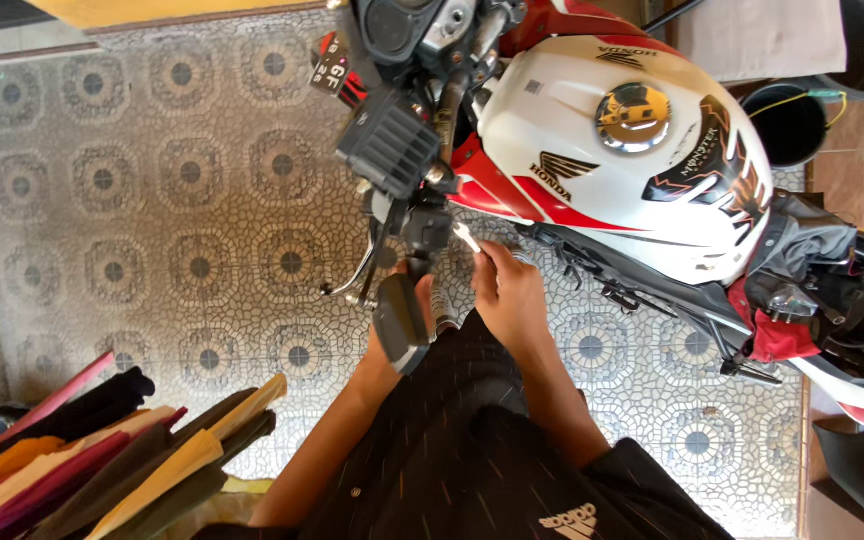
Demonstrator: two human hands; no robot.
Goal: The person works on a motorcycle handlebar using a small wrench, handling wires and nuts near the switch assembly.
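While I look down from the head camera, my left hand [404, 300] is wrapped around the dark handlebar grip [399, 322] of the white and red motorcycle [592, 150], beside the silver brake lever [352, 280]. My right hand [508, 292] pinches a small pale tool [466, 238] between its fingertips, just below the black switch housing [426, 226]. Folded coloured cloths [102, 460] lie stacked at lower left on the patterned tile floor [152, 200].

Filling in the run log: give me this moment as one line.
left hand: on handlebar grip | right hand: holding small white tool | motorcycle: on patterned tile floor
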